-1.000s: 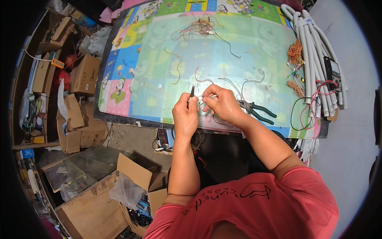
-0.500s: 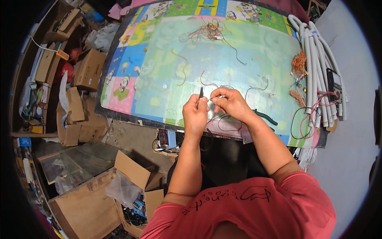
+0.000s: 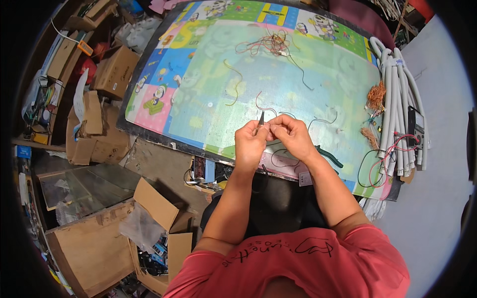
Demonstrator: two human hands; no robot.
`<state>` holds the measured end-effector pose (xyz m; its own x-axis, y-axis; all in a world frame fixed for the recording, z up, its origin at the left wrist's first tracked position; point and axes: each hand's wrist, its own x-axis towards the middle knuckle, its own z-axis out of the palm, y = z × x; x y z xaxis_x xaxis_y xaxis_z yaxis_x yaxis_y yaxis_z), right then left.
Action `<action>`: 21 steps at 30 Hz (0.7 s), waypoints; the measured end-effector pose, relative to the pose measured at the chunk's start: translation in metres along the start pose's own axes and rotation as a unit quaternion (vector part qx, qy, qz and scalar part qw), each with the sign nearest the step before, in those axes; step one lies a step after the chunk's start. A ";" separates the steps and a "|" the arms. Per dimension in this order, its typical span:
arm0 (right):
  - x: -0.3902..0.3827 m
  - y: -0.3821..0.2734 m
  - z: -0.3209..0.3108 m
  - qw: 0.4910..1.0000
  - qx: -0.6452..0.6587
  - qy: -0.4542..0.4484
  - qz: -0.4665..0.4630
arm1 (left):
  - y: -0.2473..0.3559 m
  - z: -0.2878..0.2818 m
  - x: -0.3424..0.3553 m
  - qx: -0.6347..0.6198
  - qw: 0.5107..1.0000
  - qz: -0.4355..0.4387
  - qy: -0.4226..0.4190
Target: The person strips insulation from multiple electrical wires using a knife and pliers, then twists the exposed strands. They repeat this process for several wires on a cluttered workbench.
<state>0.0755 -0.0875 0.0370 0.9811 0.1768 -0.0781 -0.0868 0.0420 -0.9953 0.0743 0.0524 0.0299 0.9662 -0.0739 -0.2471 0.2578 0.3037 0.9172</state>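
Observation:
My left hand (image 3: 250,145) is closed around a slim black pointed tool (image 3: 262,118), its tip sticking up past the fingers. Pressed against it, fingertip to fingertip, my right hand (image 3: 294,140) is in a pinch; what lies between its fingers is too small and covered to make out. A thin dark wire (image 3: 285,151) loops on the mat just below the hands. Beyond them lies a short red-and-dark wire (image 3: 258,102), and another dark wire (image 3: 325,120) curves to the right. Dark green-handled pliers (image 3: 330,156) rest beside my right wrist.
A tangle of thin wires (image 3: 271,44) and a yellow wire (image 3: 240,83) lie on the colourful mat (image 3: 198,107). Along the right edge are white tubes (image 3: 391,109), copper strands (image 3: 375,97) and a black meter (image 3: 416,126) with leads. Cardboard boxes (image 3: 115,73) stand at left.
My hands have come together, and the fingertips that were slightly apart now touch. The black tool stays in my left hand. The whole view has shifted a little.

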 end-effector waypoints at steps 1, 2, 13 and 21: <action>0.000 0.001 -0.001 1.000 0.017 0.000 0.008 | 0.002 0.002 -0.001 0.003 1.000 -0.003 0.000; 0.001 0.002 -0.001 0.999 0.034 0.000 0.016 | 0.004 0.004 -0.002 0.006 1.000 -0.006 0.001; 0.004 0.004 0.008 0.997 -0.037 0.062 0.031 | -0.008 0.009 -0.006 0.151 0.978 0.127 0.074; 0.017 0.025 -0.045 0.976 -0.042 0.201 0.073 | 0.029 -0.011 -0.012 0.117 0.954 0.236 0.144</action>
<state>0.0983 -0.1279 0.0079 0.9493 -0.2252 -0.2196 -0.2337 -0.0380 -0.9716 0.0705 0.0722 0.0564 0.9415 0.2930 0.1665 -0.1788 0.0155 0.9838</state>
